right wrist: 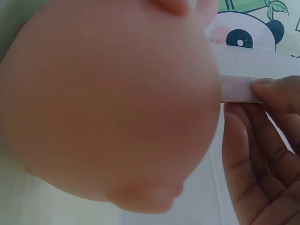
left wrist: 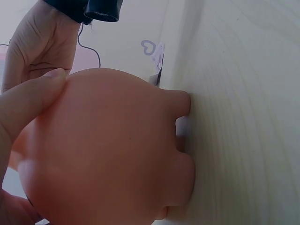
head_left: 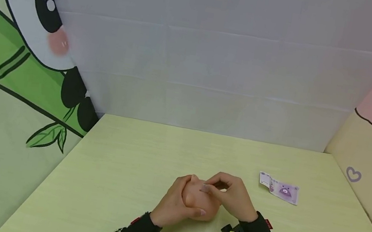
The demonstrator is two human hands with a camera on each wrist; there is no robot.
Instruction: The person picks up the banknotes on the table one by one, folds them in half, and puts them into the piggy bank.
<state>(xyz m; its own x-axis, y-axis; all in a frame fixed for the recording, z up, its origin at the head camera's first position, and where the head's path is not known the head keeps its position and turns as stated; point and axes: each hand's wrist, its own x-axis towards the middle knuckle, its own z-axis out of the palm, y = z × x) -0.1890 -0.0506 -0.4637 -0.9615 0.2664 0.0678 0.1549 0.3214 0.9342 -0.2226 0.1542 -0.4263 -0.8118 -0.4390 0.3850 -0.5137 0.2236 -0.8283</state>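
A smooth peach-pink piggy bank point(head_left: 199, 202) stands on its stubby feet on the table, with my left hand point(head_left: 172, 205) gripping its side. In the left wrist view the left thumb point(left wrist: 33, 96) lies along the upper part of its round body. My right hand point(head_left: 235, 197) is over the top of the bank. Between its thumb and fingers it pinches a folded pale note point(right wrist: 238, 89), as the right wrist view shows. The note's inner end meets the top of the bank, where the curve of the body hides it.
A purple play banknote point(head_left: 283, 191) with a fold near one end lies on the pale wooden table point(head_left: 129, 151), to the right of the hands. A white fabric backdrop point(head_left: 216, 64) rises behind the table, and printed cartoon panels stand at both sides.
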